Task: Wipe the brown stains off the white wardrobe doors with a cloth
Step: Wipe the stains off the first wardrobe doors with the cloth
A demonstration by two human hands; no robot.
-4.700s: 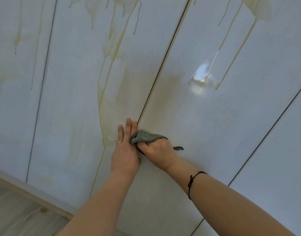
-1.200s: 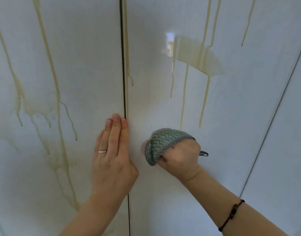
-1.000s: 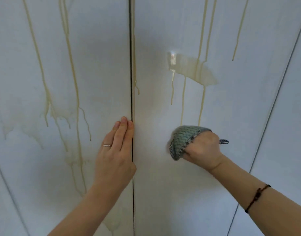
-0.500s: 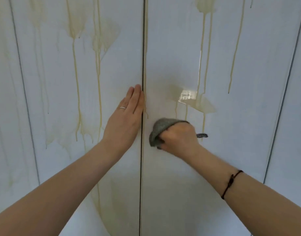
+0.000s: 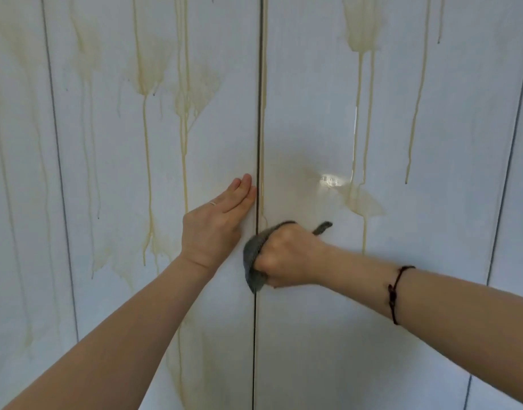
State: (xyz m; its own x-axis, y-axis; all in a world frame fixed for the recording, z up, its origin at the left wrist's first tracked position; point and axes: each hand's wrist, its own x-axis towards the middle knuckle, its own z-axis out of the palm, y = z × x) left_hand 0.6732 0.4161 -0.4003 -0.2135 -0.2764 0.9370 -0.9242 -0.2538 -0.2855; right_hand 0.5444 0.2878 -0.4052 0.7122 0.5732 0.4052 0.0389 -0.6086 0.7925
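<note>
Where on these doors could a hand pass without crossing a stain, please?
The right door is bare below the right hand and cloth. Crowded: drips left of the left hand, and the blotch above the cloth.

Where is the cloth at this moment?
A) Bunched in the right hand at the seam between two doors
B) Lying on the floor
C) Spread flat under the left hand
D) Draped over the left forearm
A: the right hand grips the grey cloth against the dark seam, while the left hand lies flat and bare on the left door.
</note>
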